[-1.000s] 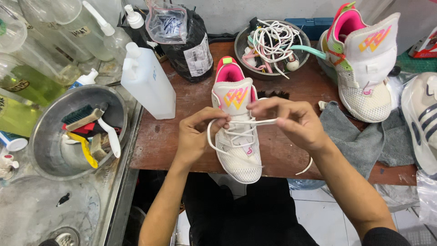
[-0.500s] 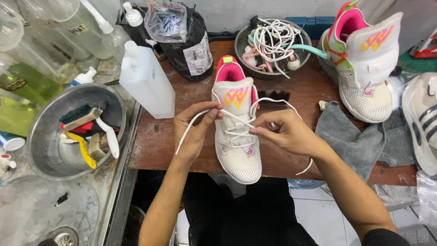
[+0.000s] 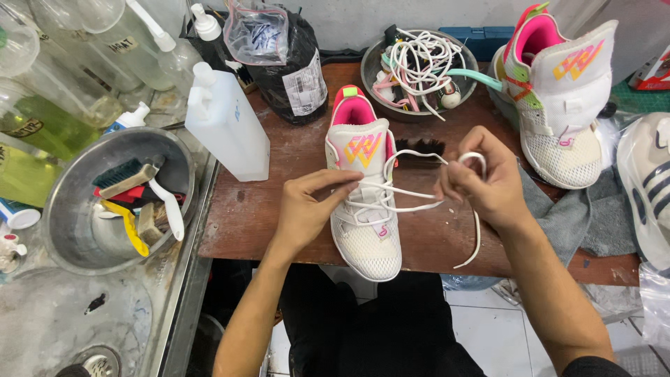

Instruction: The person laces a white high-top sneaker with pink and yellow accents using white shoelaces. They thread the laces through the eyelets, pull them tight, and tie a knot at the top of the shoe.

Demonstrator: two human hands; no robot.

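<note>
striped shoe (image 3: 649, 188) cut off at right edge, lace (image 3: 419, 206) end hidden in right grip (image 3: 481, 185)
</note>
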